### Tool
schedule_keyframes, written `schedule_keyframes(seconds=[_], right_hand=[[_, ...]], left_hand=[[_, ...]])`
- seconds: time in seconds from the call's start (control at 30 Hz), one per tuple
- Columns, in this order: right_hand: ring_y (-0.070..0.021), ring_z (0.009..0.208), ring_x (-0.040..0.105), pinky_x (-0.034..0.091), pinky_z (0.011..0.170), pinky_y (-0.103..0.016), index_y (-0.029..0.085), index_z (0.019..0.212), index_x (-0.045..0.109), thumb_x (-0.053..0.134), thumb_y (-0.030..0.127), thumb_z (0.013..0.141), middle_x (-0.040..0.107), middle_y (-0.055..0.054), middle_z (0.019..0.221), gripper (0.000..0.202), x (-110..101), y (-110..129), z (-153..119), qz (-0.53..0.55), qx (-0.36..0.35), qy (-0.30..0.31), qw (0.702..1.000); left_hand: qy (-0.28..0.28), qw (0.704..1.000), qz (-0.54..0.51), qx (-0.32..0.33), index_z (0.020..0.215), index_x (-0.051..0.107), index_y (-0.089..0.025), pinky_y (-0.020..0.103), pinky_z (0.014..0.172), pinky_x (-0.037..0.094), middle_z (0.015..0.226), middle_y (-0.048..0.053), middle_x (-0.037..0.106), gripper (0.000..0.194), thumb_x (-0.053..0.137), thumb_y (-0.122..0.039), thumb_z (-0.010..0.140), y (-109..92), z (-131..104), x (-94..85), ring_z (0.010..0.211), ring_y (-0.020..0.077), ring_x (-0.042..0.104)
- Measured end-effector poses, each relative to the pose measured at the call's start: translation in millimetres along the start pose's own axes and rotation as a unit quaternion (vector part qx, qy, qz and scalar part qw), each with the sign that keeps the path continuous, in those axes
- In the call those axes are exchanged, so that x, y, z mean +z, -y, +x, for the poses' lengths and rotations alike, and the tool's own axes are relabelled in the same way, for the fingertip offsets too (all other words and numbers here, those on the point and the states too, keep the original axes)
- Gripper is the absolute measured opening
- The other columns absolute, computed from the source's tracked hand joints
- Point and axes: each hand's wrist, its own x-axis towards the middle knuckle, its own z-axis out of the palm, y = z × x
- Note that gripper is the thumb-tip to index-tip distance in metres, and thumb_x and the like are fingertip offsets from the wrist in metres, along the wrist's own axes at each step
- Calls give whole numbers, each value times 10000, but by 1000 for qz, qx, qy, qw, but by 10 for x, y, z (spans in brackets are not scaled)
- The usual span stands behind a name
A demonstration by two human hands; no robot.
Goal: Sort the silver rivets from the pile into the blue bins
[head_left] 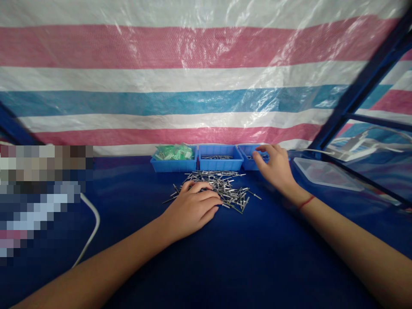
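A loose pile of thin metal rivets [225, 184] lies on the dark blue table. My left hand [193, 208] rests palm down on the pile's left front part, its fingers bent over the pieces; what its fingertips touch is hidden. Above the right blue bin [249, 164] hovers my right hand [273, 165], thumb and fingers apart, nothing visible between them. A few metal pieces show inside that bin. The middle blue bin [221, 164] holds similar metal pieces, and the left blue bin [174, 165] holds green and clear plastic packets.
On the right lies a clear plastic lid or tray [328, 174], with a white power strip [352, 148] and cables behind it. A white cable [95, 219] curves over the table [206, 266] at left, beside a pixelated area. Striped sheeting and blue frame bars stand behind.
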Motion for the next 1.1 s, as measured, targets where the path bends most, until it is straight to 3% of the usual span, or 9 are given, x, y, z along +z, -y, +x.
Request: schedule_keyframes(seconds=[0.13,0.3,0.5,0.7,0.9,1.1], right_hand=[[-266,895,561,401,826,-424,178,898,621,505,268,834,644,-93,905,160,-20,196,-70,40,-55,34,997],[-248,872,549,403,806,-413,179,878,614,502,244,843,642,-83,904,134,-64,460,-195,95,-122,83,985],[-207,854,550,421,799,-373,176,854,612,511,173,836,641,-67,886,104,-125,745,-354,184,-198,156,950],[-200,853,540,420,782,-364,179,852,633,566,205,806,635,-67,872,85,-127,838,-438,201,-258,221,919],[-181,828,530,407,783,-351,176,819,628,520,217,860,635,-58,852,123,-137,841,-436,202,-269,228,914],[-182,822,543,397,766,-344,171,838,617,490,211,879,634,-61,832,140,-142,857,-435,193,-261,238,915]], left_hand=[[3,1000,-3,-27,888,644,-229,393,890,280,939,-12,685,164,494,-291,911,-16,12,-11,1041,217,497],[8,998,8,-64,958,651,-245,379,843,295,929,-5,676,179,491,-315,916,-29,1,-5,985,212,487],[18,994,56,-98,917,646,-228,400,834,291,937,14,656,208,451,-295,934,-39,-14,12,993,229,468],[-3,990,53,-132,877,601,-195,405,823,313,948,31,622,179,462,-298,921,-28,-22,43,996,247,459],[-50,990,10,-131,856,562,-192,385,802,342,879,17,622,170,426,-255,934,-9,-19,38,917,216,505],[-168,970,-95,-146,922,562,-201,331,790,408,863,-1,644,73,566,-202,849,35,-14,44,848,171,585]])
